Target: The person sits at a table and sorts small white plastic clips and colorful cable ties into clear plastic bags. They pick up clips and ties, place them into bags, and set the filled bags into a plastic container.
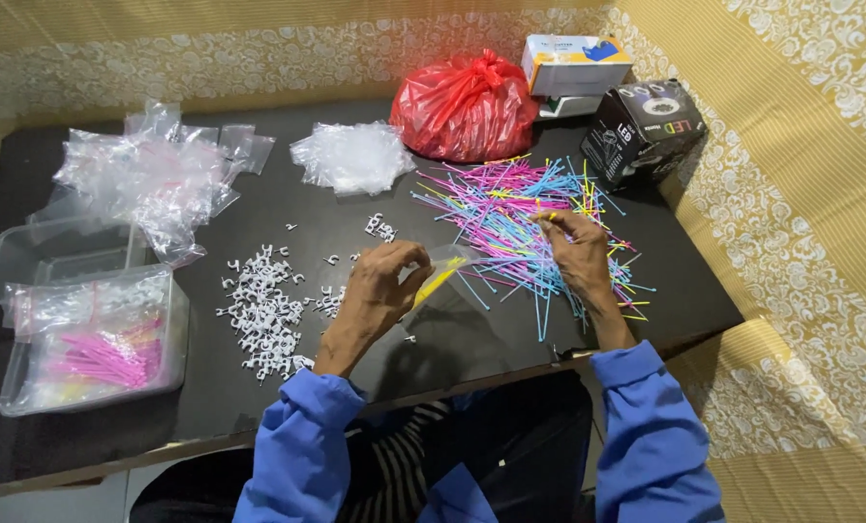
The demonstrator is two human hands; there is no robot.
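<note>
Head view: left hand (379,281) pinches a clear bag (440,274) open mid-fill; right hand (576,247) closes on sticks (510,218), which must go in next.

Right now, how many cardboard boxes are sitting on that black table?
2. A white and orange box stands at the far edge behind the red bag; a black box stands to its right. Others may be hidden behind the bag.

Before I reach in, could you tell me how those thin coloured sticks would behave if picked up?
The coloured sticks look thin and light, so probably bendy. Lying loosely crisscrossed, they would likely scatter if pushed. The right hand pinches them at its fingertips.
</note>
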